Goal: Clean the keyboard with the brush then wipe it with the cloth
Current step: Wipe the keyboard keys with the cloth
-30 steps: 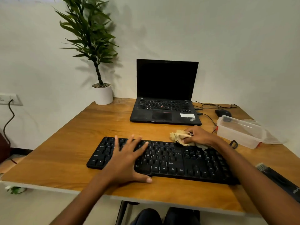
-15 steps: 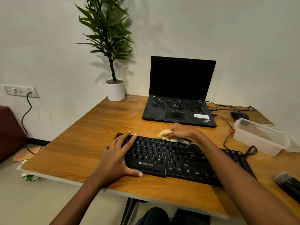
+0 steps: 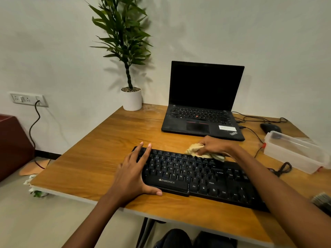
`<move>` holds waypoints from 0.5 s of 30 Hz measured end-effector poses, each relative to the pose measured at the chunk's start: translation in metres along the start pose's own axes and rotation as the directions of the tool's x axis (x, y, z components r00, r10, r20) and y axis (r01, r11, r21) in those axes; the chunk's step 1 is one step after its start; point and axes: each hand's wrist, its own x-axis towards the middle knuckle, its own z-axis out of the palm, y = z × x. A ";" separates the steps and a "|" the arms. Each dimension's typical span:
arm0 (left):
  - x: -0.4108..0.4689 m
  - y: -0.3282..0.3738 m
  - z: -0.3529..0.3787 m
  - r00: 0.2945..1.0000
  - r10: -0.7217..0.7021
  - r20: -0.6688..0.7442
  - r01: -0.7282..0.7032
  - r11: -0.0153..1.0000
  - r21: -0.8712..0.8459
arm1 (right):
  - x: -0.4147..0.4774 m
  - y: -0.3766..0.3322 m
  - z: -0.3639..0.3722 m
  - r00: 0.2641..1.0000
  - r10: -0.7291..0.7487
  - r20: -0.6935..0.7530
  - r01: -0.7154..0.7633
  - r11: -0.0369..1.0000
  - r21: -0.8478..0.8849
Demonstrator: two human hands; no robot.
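Note:
A black keyboard lies across the front of the wooden desk. My left hand lies flat over the keyboard's left end, fingers straight and thumb along the front edge. My right hand grips a crumpled beige cloth and presses it on the keyboard's top row, near the middle. The brush lies at the desk's right edge, only its bristle end showing.
An open black laptop stands behind the keyboard. A potted plant is at the back left corner. A clear plastic box, a black mouse and cables lie at the right. A wall socket is on the left.
My right hand has slid the cloth leftward along the keyboard's top row. My left hand has moved to the keyboard's left end. The camera has turned left.

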 end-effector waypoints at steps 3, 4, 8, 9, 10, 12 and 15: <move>0.001 0.001 -0.001 1.000 -0.005 0.016 0.004 1.000 0.018 | 0.032 -0.034 0.021 0.998 -0.059 -0.022 0.059 0.998 0.001; 0.001 0.001 -0.002 1.000 -0.010 0.019 0.009 1.000 0.016 | 0.040 -0.045 0.028 0.997 -0.072 -0.036 0.072 0.997 0.012; 0.001 0.002 -0.002 0.999 -0.020 0.025 0.020 1.000 0.016 | 0.049 -0.055 0.034 0.995 -0.095 -0.040 0.096 0.994 0.044; 0.000 0.001 -0.002 0.999 -0.021 0.025 0.020 1.000 0.020 | 0.044 -0.049 0.028 0.995 -0.098 -0.021 0.098 0.995 0.027; 0.000 0.001 -0.001 0.999 -0.021 0.025 0.020 1.000 0.021 | 0.036 -0.041 0.021 0.996 -0.091 0.005 0.091 0.996 0.004; 0.001 0.001 0.000 1.000 -0.021 0.023 0.020 1.000 0.023 | 0.018 -0.018 0.005 0.998 -0.050 0.042 0.051 0.998 -0.023; 0.002 0.000 0.000 1.000 -0.019 0.021 0.018 1.000 0.023 | -0.001 0.007 -0.007 1.000 0.018 0.015 -0.018 1.000 0.025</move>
